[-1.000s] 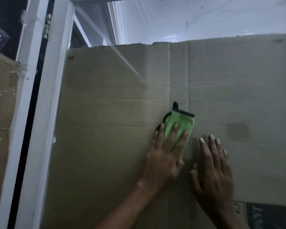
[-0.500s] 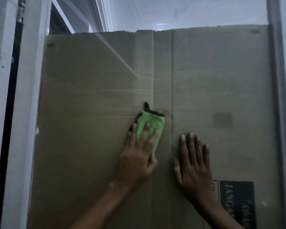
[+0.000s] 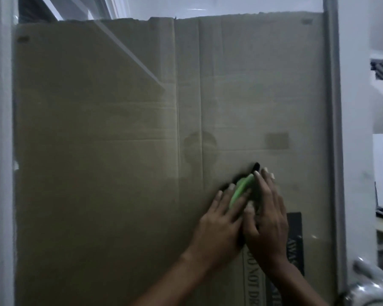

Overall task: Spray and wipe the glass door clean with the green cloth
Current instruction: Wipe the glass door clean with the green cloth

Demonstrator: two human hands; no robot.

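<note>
Green cloth (image 3: 241, 188) is pressed flat against the glass door (image 3: 97, 195) between the left hand (image 3: 219, 224) and right hand (image 3: 269, 219), both laid with straight fingers side by side, while cardboard (image 3: 86, 107) is seen behind the pane above them and a handle (image 3: 369, 281) lower right.

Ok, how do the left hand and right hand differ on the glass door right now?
The left hand lies lower and further left, with the green cloth showing above its fingers; the right hand reaches higher, its fingertips past the cloth's top edge. The right hand overlaps the cloth's right side, the left hand its lower left. Both have straight fingers laid flat against the glass door, side by side and touching.
</note>
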